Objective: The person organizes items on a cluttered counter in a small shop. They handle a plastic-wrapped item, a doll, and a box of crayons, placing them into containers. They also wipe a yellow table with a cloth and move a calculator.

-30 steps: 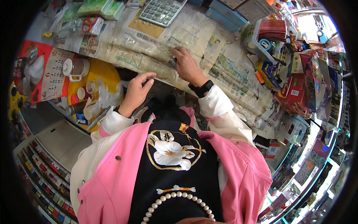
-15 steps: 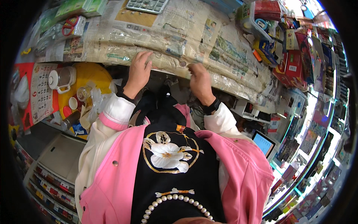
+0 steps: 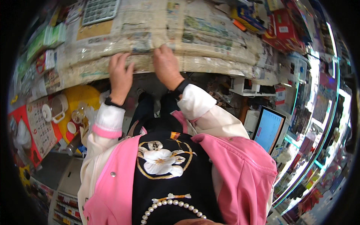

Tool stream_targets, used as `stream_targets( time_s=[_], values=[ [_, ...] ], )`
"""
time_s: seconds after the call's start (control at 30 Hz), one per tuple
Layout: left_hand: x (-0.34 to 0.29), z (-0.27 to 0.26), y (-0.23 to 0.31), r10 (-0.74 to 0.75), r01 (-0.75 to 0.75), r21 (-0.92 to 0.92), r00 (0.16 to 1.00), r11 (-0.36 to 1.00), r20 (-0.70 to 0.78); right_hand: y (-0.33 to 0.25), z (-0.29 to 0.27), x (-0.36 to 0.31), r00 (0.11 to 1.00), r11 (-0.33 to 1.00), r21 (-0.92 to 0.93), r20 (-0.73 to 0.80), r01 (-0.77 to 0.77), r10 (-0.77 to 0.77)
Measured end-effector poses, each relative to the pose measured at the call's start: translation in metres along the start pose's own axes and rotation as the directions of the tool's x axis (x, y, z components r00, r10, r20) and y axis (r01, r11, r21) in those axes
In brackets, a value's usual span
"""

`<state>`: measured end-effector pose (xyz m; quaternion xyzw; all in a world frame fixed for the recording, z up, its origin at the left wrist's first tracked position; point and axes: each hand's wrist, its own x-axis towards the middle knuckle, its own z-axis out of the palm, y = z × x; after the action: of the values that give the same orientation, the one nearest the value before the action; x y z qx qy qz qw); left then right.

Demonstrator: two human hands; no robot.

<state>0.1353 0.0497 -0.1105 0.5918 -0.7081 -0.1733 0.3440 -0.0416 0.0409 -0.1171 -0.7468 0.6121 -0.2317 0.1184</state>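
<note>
My left hand [image 3: 121, 77] rests at the near edge of a counter covered in newspaper under clear plastic [image 3: 138, 41]. Its fingers are spread and hold nothing. To its right, my right hand [image 3: 167, 67] lies over the same covered edge, back upward. Its fingers are bent and close together, with the tips turned down toward the plastic. Whatever they may grip is hidden beneath the hand. The covering is creased into long ridges along the near edge.
A compartmented tray [image 3: 100, 11] lies farther back on the counter. Boxes, one of them red [image 3: 283, 28], crowd the right end. At left, a yellow round stool [image 3: 80, 95] bears jars and cups beside a lidded jug [image 3: 56, 108]. A lit screen [image 3: 269, 129] stands at right.
My right hand has moved left along the counter edge, closer to my left hand. The view has shifted. A small round thing seen near my right hand before no longer shows.
</note>
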Motion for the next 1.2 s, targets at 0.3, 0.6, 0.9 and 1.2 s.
stream_targets(
  time_s=[0.3, 0.6, 0.9, 1.2],
  values=[
    [-0.109, 0.069, -0.001, -0.535, 0.831, -0.499, 0.546, 0.247, 0.645, 0.031, -0.054, -0.048, 0.989, 0.921, 0.369, 0.124, -0.127, 0.086],
    [-0.097, 0.202, -0.073, -0.623, 0.412, -0.635, 0.183, -0.654, 0.761, 0.11, -0.134, -0.172, 0.774, 0.564, 0.534, 0.489, -0.63, 0.402],
    [-0.128, 0.249, -0.126, -0.6, 0.173, -0.695, 0.388, -0.698, 0.699, 0.14, -0.156, -0.204, 0.761, 0.522, 0.553, 0.483, -0.649, 0.434],
    [-0.213, 0.241, -0.086, -0.601, 0.127, -0.794, 0.585, -0.595, 0.545, 0.13, -0.128, -0.168, 0.663, 0.409, 0.538, 0.693, -0.737, 0.283]
  ],
)
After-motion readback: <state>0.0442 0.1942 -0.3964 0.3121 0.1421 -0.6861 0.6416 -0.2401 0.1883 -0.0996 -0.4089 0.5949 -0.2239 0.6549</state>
